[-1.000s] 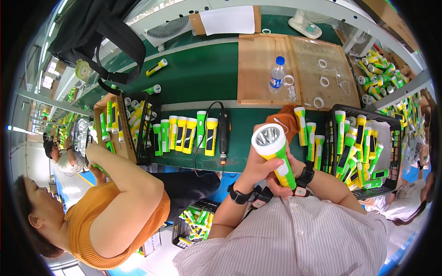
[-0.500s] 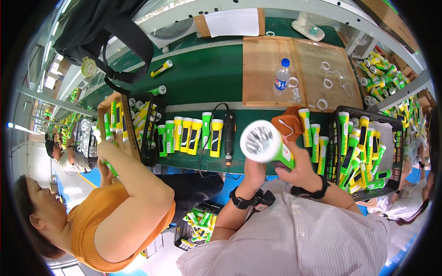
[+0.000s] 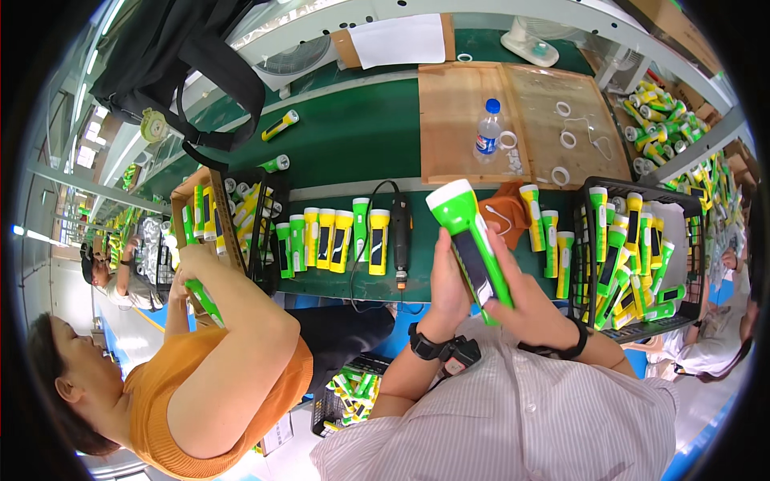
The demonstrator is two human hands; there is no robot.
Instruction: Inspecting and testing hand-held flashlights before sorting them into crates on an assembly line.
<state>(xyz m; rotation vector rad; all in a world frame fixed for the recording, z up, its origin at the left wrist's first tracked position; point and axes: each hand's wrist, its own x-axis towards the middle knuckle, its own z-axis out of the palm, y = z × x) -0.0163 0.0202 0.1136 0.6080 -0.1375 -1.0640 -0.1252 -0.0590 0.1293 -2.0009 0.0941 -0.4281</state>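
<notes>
Between my two hands, above the near edge of the bench, is a green flashlight (image 3: 465,218) with a white head and a dark panel along its body. Its head points away from me, and the panel side faces up. My left hand (image 3: 447,280) grips the body from the left. On the right side, my right hand (image 3: 525,301) is wrapped round the handle end, thumb and fingers against the green edge. A row of green and yellow flashlights (image 3: 341,232) stands on the bench to the left, next to a black power screwdriver (image 3: 399,240). More flashlights (image 3: 550,240) stand close on the right.
A black crate (image 3: 694,240) full of flashlights is at the right. A brown cloth (image 3: 507,210) lies behind my hands. Farther back, a water bottle (image 3: 488,132) and white rings stand on a wooden board (image 3: 453,96). At left, a co-worker (image 3: 233,345) in orange holds a flashlight.
The flashlight has turned in my hands: its lens faced me before, and now its head points away with the dark panel showing. My left hand has moved up onto the body.
</notes>
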